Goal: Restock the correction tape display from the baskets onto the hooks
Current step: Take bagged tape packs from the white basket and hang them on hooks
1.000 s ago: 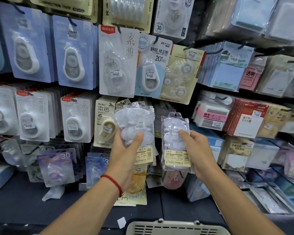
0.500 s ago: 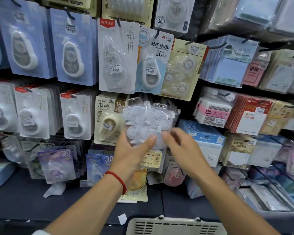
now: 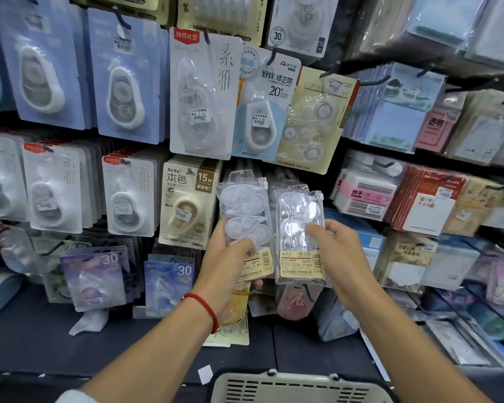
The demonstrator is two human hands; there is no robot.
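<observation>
You hold two clear packs of correction tape up in front of the display, using the beige card pack marked 15M (image 3: 186,203) as your landmark. Your left hand (image 3: 227,269) grasps the left clear pack (image 3: 243,216) low down, thumb pressed across its front and fingers curled behind, just right of the beige card pack. Your right hand (image 3: 336,257) pinches the right clear pack (image 3: 300,228) near its middle, thumb on the front, a little further right of the beige card pack and apart from the other pack.

Both packs stand upright with their hang tabs on top and their yellow labels at the bottom, which suits threading them onto a hook. Gripping them low leaves the tab holes free. Holding them apart, one per hand, probably lets you hang them one at a time.

The hook they belong on seems to lie behind them, to the right of the beige card pack; it is hidden, so I cannot tell how full it is.

The grey basket (image 3: 300,386) sits well below the beige card pack, at the bottom edge; its contents are out of view.
</observation>
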